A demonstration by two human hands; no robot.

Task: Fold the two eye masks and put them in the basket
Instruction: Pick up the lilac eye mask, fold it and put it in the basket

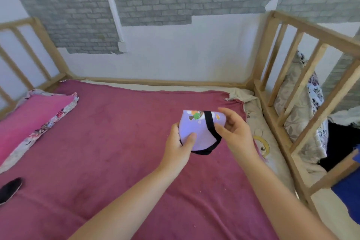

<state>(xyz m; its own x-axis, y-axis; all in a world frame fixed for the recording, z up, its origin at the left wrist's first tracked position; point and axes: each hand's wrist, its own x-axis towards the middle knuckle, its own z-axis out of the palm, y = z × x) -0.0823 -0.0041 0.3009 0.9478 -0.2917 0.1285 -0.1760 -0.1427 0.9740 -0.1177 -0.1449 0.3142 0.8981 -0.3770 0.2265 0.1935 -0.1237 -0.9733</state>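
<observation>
Across the maroon blanket (116, 142), with the pink pillow (33, 115) at nine o'clock, you hold the lilac eye mask (196, 132) up just right of centre. Your left hand (179, 148) pinches its lower edge; your right hand (235, 132) grips the three o'clock side. It looks soft, light and floppy; hold the padded edges, not the black strap (210, 122). No basket shows.

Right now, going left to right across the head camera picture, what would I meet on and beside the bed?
Dark object at the edge → pink pillow → left hand → purple eye mask → right hand → wooden bed rail.
</observation>
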